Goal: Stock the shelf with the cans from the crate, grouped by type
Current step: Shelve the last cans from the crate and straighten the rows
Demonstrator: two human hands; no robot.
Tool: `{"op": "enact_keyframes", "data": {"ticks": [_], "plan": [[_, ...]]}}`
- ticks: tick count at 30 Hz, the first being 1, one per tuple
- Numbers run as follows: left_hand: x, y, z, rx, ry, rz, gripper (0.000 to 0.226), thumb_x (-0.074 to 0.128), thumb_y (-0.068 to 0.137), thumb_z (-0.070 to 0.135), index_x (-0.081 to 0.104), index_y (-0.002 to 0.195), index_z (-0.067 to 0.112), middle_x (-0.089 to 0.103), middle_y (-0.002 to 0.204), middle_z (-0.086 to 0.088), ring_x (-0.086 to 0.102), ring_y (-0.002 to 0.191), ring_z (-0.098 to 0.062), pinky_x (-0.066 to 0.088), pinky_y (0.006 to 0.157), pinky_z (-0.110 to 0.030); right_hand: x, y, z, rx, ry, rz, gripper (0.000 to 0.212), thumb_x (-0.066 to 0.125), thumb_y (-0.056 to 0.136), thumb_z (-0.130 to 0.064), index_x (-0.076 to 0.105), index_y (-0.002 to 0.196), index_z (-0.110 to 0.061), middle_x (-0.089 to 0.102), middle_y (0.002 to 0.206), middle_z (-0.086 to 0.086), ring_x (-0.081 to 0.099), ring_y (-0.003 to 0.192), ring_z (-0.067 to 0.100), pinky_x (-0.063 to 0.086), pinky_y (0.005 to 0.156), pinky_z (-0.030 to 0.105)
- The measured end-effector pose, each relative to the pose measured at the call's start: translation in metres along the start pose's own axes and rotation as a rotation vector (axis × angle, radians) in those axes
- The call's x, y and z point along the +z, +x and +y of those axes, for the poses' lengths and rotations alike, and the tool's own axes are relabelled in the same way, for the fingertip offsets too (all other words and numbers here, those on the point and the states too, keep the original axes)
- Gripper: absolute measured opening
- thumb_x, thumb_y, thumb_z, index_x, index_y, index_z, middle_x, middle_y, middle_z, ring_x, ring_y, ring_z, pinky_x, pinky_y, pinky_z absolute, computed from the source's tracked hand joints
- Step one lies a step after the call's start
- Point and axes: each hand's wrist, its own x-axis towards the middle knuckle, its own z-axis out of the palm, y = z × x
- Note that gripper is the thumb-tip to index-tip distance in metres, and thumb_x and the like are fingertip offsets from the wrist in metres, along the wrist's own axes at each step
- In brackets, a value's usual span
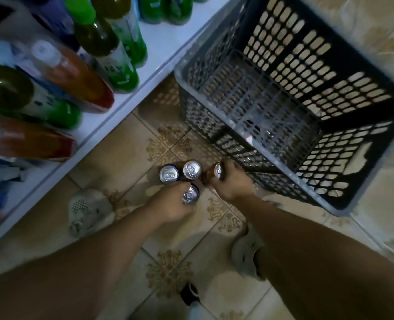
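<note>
Judging risk first: the dark slatted plastic crate (306,93) stood on the tiled floor beside the white shelf (131,112) of bottles, apparently nearly empty. The right hand (230,183) gripped a brown-sided can (217,172), tilted; the left hand (172,204) grasped a dark blue can (190,195), fingers wrapped round its side. Two silver-topped cans (179,172) stood just beyond on the floor; a careless lift could topple them or mix types.
</note>
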Motion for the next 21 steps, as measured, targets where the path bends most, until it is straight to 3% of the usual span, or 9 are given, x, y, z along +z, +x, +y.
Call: {"op": "enact_keyframes", "data": {"ticks": [4, 7, 10, 14, 18, 21], "plan": [[-0.033, -0.043, 0.031, 0.024, -0.063, 0.036, 0.069, 0.062, 0.067, 0.052, 0.046, 0.132, 0.035, 0.055, 0.130, 0.005, 0.053, 0.120, -0.019, 0.047, 0.098, -0.037, -0.069, -0.074, -0.032, -0.102, 0.115, 0.116, 0.065, 0.053, 0.089, -0.052, 0.033, 0.144, -0.027, 0.045, 0.135, 0.012, 0.049, 0.118, 0.033, 0.040, 0.091, 0.036], [-0.063, -0.099, 0.068, 0.073, -0.205, 0.169, 0.065, 0.075, 0.065, 0.038, 0.050, 0.124, 0.037, 0.061, 0.117, 0.013, 0.058, 0.109, -0.009, 0.048, 0.096, -0.034, -0.121, -0.132, -0.066, -0.244, 0.206, 0.189, 0.063, 0.052, 0.086, -0.052, 0.037, 0.143, -0.028, 0.048, 0.136, 0.007, 0.049, 0.118, 0.027, 0.043, 0.093, 0.036], [-0.091, -0.151, 0.097, 0.188, -0.287, 0.295, 0.075, 0.082, 0.055, 0.040, 0.047, 0.121, 0.045, 0.064, 0.116, 0.014, 0.061, 0.108, -0.008, 0.050, 0.096, -0.040, -0.163, -0.185, -0.100, -0.406, 0.297, 0.244, 0.058, 0.050, 0.086, -0.049, 0.042, 0.140, -0.029, 0.050, 0.134, 0.002, 0.048, 0.118, 0.021, 0.043, 0.095, 0.035], [-0.121, -0.225, 0.128, 0.299, -0.392, 0.485, 0.076, 0.085, 0.067, 0.023, 0.044, 0.132, 0.025, 0.059, 0.114, 0.009, 0.059, 0.107, -0.011, 0.047, 0.093, -0.028, -0.197, -0.250, -0.139, -0.557, 0.470, 0.266, 0.062, 0.051, 0.078, -0.051, 0.044, 0.137, -0.034, 0.053, 0.133, 0.002, 0.053, 0.117, 0.022, 0.049, 0.097, 0.045], [-0.148, -0.295, 0.154, 0.352, -0.435, 0.690, 0.058, 0.080, 0.075, 0.020, 0.048, 0.123, 0.022, 0.062, 0.107, 0.009, 0.061, 0.098, -0.011, 0.051, 0.084, -0.027, -0.223, -0.308, -0.178, -0.683, 0.666, 0.334, 0.057, 0.059, 0.087, -0.050, 0.040, 0.137, -0.033, 0.055, 0.123, 0.001, 0.058, 0.108, 0.022, 0.053, 0.078, 0.032], [-0.170, -0.340, 0.167, 0.410, -0.465, 0.887, 0.049, 0.077, 0.078, 0.019, 0.049, 0.118, 0.025, 0.059, 0.097, 0.012, 0.058, 0.085, -0.004, 0.046, 0.069, -0.018, -0.237, -0.346, -0.213, -0.826, 0.655, 0.357, 0.073, 0.070, 0.076, -0.054, 0.036, 0.138, -0.034, 0.054, 0.126, -0.002, 0.059, 0.108, 0.019, 0.054, 0.088, 0.040]]}}
